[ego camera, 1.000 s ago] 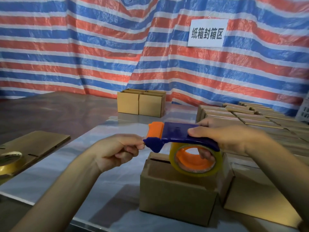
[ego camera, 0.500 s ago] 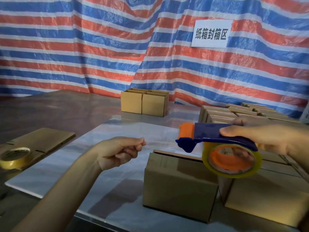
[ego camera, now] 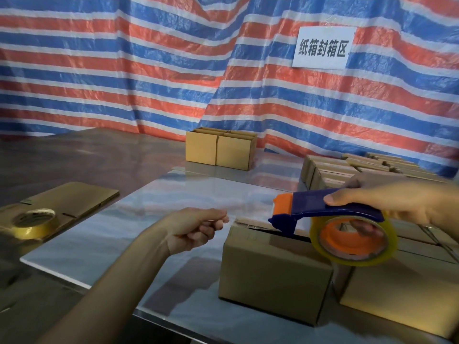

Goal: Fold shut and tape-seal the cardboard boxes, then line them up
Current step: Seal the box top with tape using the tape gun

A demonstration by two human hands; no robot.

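Note:
A brown cardboard box (ego camera: 273, 274) stands in front of me on the white sheet, its top flaps folded with a dark gap along the seam. My right hand (ego camera: 387, 202) grips a blue and orange tape dispenser (ego camera: 330, 214) with a clear tape roll, held just above the box's right side. My left hand (ego camera: 196, 227) pinches the free end of the tape, stretched taut to the left of the dispenser's mouth, above the box's left edge.
Several closed boxes (ego camera: 367, 170) are packed together on the right. Two boxes (ego camera: 221, 151) stand side by side at the back by the striped tarp. On the left lie flattened cardboard (ego camera: 74, 197) and a yellowish tape roll (ego camera: 33, 223). A white sign (ego camera: 323, 48) hangs on the tarp.
My right hand has carried the dispenser to the right, away from my left hand, drawing out a length of tape. My left hand has stayed put, pinching the tape end.

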